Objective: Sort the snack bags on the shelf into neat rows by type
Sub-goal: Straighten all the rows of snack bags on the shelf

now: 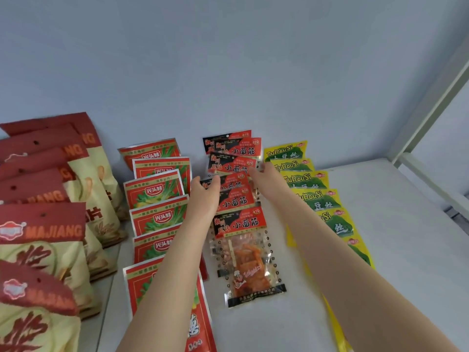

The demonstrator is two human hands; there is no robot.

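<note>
My right hand (264, 177) pinches the right edge of a black-red bag (232, 165) above its row (239, 221). My left hand (204, 191) curls at the bag's left corner, but I can't tell its grip. I'd set the bag down square, overlapping evenly like the yellow row (308, 182), label showing.

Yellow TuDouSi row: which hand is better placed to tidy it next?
Right, probably. The right hand sits next to the yellow row; the left hand is across the black-red row.
</note>
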